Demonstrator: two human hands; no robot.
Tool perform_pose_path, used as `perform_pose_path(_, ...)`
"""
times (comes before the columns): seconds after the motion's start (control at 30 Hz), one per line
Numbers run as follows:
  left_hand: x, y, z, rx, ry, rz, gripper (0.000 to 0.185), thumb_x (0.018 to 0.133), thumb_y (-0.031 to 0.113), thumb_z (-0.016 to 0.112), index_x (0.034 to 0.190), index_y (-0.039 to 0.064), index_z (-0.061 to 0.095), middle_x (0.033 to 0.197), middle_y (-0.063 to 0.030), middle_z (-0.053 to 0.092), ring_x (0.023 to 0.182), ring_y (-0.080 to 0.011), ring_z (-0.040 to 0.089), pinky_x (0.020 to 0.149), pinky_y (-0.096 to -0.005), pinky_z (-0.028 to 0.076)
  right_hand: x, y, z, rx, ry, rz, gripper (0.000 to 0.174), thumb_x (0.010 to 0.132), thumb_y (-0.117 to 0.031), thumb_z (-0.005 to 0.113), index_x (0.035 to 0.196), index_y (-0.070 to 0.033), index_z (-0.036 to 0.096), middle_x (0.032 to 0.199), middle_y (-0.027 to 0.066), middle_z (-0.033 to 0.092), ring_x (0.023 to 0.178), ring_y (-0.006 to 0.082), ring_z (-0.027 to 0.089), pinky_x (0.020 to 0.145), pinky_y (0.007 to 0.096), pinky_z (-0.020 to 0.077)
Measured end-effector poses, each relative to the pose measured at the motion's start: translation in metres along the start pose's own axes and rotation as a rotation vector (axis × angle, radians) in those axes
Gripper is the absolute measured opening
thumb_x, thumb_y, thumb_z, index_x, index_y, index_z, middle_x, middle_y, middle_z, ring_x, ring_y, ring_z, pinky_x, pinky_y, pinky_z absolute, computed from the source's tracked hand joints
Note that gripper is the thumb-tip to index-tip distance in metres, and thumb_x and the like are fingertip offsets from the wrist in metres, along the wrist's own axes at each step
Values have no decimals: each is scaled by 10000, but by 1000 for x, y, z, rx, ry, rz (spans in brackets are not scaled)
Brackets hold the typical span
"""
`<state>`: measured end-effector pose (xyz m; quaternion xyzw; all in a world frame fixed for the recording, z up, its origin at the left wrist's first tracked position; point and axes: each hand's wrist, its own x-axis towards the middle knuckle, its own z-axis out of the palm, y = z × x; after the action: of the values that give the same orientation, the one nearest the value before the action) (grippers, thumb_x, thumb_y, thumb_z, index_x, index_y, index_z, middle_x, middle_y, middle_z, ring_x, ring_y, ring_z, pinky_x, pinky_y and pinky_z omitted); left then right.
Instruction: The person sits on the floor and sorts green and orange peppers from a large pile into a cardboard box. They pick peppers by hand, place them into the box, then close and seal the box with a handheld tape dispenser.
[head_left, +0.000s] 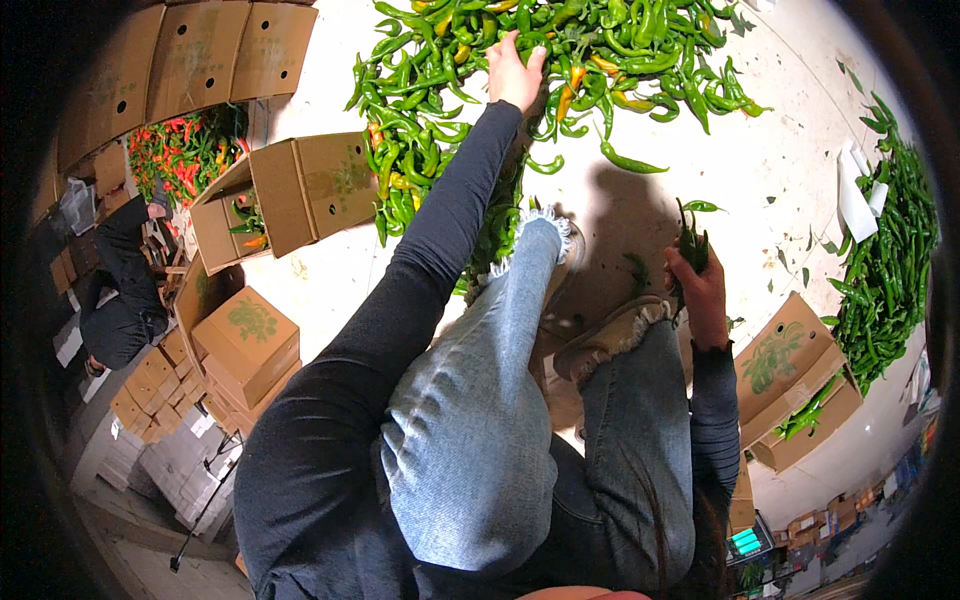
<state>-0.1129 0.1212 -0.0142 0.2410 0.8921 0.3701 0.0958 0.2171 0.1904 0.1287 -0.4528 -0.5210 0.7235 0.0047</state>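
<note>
My left hand (516, 73) reaches to the near edge of a broad heap of green chili peppers (637, 45), some turning orange. Its thumb and fingers are spread over the peppers, and I see nothing held in it. Beside my right knee, my right hand (703, 289) grips several dark green chili peppers (691, 251) that stick up past the thumb. A single green pepper (701, 205) lies on the pale floor just beyond that hand. More peppers (409, 161) spread leftward, partly hidden by my left sleeve.
An open cardboard box (281, 199) with a few peppers stands left, near red and green peppers (187, 154) and a seated person (124, 300). Closed cartons (247, 341) are stacked closer. At right, a box (791, 360) stands by a long green pepper pile (889, 277) with white paper (856, 195).
</note>
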Motion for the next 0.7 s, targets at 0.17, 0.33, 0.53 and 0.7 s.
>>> perform_pose_path(0.17,1,-9,-1,101,-69,216,511,707,205,743,1165,116,534,1199,-230,434,1075,-407,481,892,-433,432,0,-1,2,-10,1,15,160,844,-160,634,911,-44,546,687,-15,520,569,59,482,516,203,400)
perform_pose_path(0.33,-3,-9,-4,218,263,277,286,737,163,690,953,-1,600,1198,-190,443,1149,-364,370,953,-447,324,-1,-3,2,-31,-1,16,192,852,-183,627,958,-45,546,708,-1,544,580,63,498,531,205,404)
perform_pose_path(0.53,-10,2,-17,-121,78,198,256,730,27,548,984,0,534,1054,-168,515,1034,-348,479,902,-442,378,-2,-3,6,-72,34,59,175,851,-193,633,892,-46,547,687,-4,535,595,63,482,525,206,381)
perform_pose_path(0.7,-22,-13,-46,48,-493,348,678,678,310,699,1262,48,474,1337,-247,357,1242,-398,347,1039,-409,314,-3,0,8,-37,6,11,180,853,-201,634,886,-50,541,689,-1,533,592,68,480,534,204,387)
